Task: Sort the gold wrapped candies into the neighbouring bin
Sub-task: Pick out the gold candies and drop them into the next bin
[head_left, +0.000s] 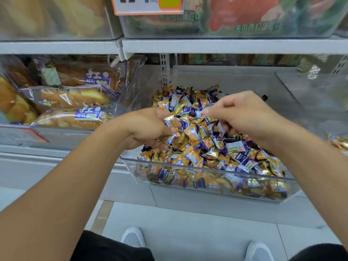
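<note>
Gold candy sits pinched in the left hand.
Right hand fingers pinch nearer the right-side bin.

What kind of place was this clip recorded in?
Most likely a shop's snack aisle: tiered shelves, an orange price tag, packaged bread and a clear bin of loose wrapped candies.

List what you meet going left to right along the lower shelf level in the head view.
Bagged bread loaves → left hand, holding gold candies → right hand, pinching one candy above the clear bin of mixed candies → a few gold candies at the right edge.
</note>
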`<state>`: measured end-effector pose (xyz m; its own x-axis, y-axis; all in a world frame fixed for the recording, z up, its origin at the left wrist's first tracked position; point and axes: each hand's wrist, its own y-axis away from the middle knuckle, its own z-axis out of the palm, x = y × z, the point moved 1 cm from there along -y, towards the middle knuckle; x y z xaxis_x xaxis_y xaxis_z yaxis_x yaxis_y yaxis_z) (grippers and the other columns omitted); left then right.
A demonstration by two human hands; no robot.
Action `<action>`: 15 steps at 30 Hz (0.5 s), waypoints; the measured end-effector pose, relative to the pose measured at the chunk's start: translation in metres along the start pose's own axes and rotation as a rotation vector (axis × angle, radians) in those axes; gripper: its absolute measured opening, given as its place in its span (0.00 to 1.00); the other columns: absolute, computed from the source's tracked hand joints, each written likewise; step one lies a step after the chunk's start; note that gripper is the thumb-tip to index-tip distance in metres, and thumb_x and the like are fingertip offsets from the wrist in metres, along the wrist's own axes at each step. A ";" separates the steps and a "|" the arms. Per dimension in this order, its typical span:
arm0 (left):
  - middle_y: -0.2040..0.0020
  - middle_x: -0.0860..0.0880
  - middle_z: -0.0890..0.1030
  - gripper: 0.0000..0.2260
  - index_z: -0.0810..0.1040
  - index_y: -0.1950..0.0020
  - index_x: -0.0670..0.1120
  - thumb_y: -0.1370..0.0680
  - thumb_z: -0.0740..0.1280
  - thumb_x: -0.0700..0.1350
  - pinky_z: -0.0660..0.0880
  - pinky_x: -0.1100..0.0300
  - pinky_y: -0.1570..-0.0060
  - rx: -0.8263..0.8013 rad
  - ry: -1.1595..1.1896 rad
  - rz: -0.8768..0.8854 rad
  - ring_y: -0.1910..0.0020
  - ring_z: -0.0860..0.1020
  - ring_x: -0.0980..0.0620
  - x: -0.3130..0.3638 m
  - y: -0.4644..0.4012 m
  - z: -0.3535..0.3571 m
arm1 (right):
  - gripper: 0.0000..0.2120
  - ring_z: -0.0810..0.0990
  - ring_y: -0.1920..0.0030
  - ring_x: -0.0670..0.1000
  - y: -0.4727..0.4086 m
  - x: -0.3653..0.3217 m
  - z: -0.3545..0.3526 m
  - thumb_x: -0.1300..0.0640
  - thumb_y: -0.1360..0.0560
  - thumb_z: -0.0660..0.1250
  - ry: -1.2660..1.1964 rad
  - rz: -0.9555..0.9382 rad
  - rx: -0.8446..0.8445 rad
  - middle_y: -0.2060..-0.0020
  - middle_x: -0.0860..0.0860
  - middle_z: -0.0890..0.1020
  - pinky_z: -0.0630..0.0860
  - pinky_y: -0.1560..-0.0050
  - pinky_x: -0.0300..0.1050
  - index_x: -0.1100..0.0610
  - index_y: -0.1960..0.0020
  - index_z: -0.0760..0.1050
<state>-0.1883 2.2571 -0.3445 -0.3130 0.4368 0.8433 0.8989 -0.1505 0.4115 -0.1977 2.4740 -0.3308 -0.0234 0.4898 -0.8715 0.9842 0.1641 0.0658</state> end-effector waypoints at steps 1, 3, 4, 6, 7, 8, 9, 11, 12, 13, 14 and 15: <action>0.61 0.49 0.75 0.08 0.79 0.41 0.45 0.18 0.65 0.37 0.81 0.58 0.60 0.003 0.004 0.001 0.64 0.73 0.55 0.000 0.001 -0.002 | 0.10 0.71 0.77 0.41 -0.002 0.001 0.002 0.49 0.30 0.78 0.249 -0.133 0.031 0.77 0.45 0.76 0.69 0.73 0.33 0.55 0.62 0.83; 0.57 0.46 0.79 0.08 0.80 0.41 0.44 0.18 0.64 0.38 0.79 0.62 0.65 -0.003 0.058 -0.001 0.60 0.77 0.54 0.001 0.003 -0.005 | 0.11 0.73 0.76 0.40 -0.002 0.002 0.008 0.45 0.33 0.79 0.542 -0.273 0.052 0.78 0.44 0.75 0.70 0.69 0.35 0.51 0.62 0.83; 0.57 0.45 0.80 0.08 0.80 0.41 0.43 0.18 0.63 0.38 0.78 0.63 0.67 -0.013 0.120 -0.008 0.60 0.78 0.53 0.002 0.003 -0.006 | 0.13 0.75 0.74 0.40 -0.001 0.002 0.011 0.42 0.34 0.79 0.622 -0.268 0.060 0.77 0.44 0.76 0.73 0.67 0.39 0.50 0.62 0.83; 0.59 0.44 0.80 0.09 0.80 0.41 0.41 0.18 0.63 0.39 0.76 0.64 0.69 -0.031 0.292 -0.021 0.65 0.76 0.53 0.004 0.002 -0.006 | 0.21 0.80 0.71 0.45 0.001 -0.001 0.018 0.36 0.36 0.78 0.702 -0.219 0.115 0.75 0.48 0.80 0.78 0.65 0.44 0.54 0.61 0.83; 0.60 0.44 0.79 0.09 0.80 0.41 0.40 0.18 0.63 0.40 0.76 0.65 0.70 -0.035 0.380 -0.023 0.68 0.74 0.54 0.005 0.001 -0.005 | 0.24 0.81 0.69 0.48 0.001 -0.001 0.021 0.35 0.36 0.77 0.742 -0.204 0.142 0.73 0.51 0.82 0.80 0.64 0.46 0.57 0.61 0.83; 0.61 0.44 0.78 0.09 0.80 0.42 0.40 0.17 0.63 0.41 0.76 0.65 0.71 -0.044 0.457 -0.024 0.69 0.73 0.55 0.007 0.000 -0.004 | 0.25 0.82 0.68 0.51 0.000 -0.001 0.025 0.35 0.36 0.77 0.784 -0.192 0.158 0.72 0.53 0.82 0.80 0.65 0.47 0.58 0.61 0.83; 0.62 0.45 0.77 0.10 0.80 0.43 0.40 0.17 0.62 0.43 0.76 0.65 0.71 -0.057 0.524 -0.031 0.70 0.73 0.55 0.009 0.000 -0.002 | 0.25 0.81 0.67 0.53 -0.001 0.000 0.029 0.35 0.35 0.77 0.812 -0.180 0.161 0.71 0.53 0.81 0.79 0.66 0.47 0.59 0.62 0.82; 0.64 0.46 0.77 0.12 0.79 0.46 0.42 0.17 0.61 0.48 0.77 0.65 0.73 -0.085 0.617 -0.056 0.70 0.75 0.55 0.012 0.000 0.002 | 0.22 0.80 0.67 0.55 -0.003 0.003 0.032 0.39 0.32 0.76 0.821 -0.183 0.142 0.73 0.54 0.79 0.79 0.65 0.47 0.59 0.64 0.79; 0.64 0.46 0.77 0.13 0.79 0.48 0.43 0.17 0.61 0.51 0.76 0.65 0.74 -0.092 0.622 -0.067 0.71 0.76 0.55 0.013 0.000 0.004 | 0.21 0.80 0.68 0.56 -0.004 0.004 0.032 0.42 0.31 0.76 0.795 -0.180 0.118 0.73 0.55 0.79 0.80 0.64 0.48 0.61 0.65 0.79; 0.65 0.47 0.77 0.14 0.78 0.51 0.44 0.17 0.60 0.53 0.75 0.66 0.76 -0.084 0.592 -0.074 0.71 0.75 0.55 0.012 -0.001 0.005 | 0.20 0.80 0.70 0.57 -0.005 0.004 0.030 0.46 0.30 0.75 0.727 -0.158 0.087 0.73 0.58 0.80 0.81 0.65 0.48 0.64 0.65 0.79; 0.65 0.47 0.77 0.14 0.77 0.54 0.46 0.17 0.60 0.54 0.73 0.66 0.78 -0.068 0.533 -0.078 0.72 0.74 0.55 0.012 0.000 0.006 | 0.19 0.79 0.71 0.57 -0.006 0.001 0.026 0.49 0.29 0.73 0.608 -0.107 0.056 0.71 0.60 0.81 0.80 0.68 0.46 0.66 0.64 0.79; 0.65 0.46 0.78 0.15 0.75 0.57 0.46 0.17 0.61 0.54 0.70 0.67 0.79 -0.044 0.461 -0.078 0.73 0.73 0.55 0.011 -0.001 0.007 | 0.18 0.77 0.72 0.55 -0.005 -0.002 0.021 0.51 0.28 0.71 0.423 -0.036 0.034 0.70 0.60 0.82 0.76 0.70 0.44 0.68 0.62 0.78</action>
<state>-0.1899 2.2683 -0.3384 -0.4918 0.0103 0.8707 0.8565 -0.1742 0.4858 -0.1986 2.4543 -0.3391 -0.1205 0.7937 -0.5963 0.9866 0.1623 0.0167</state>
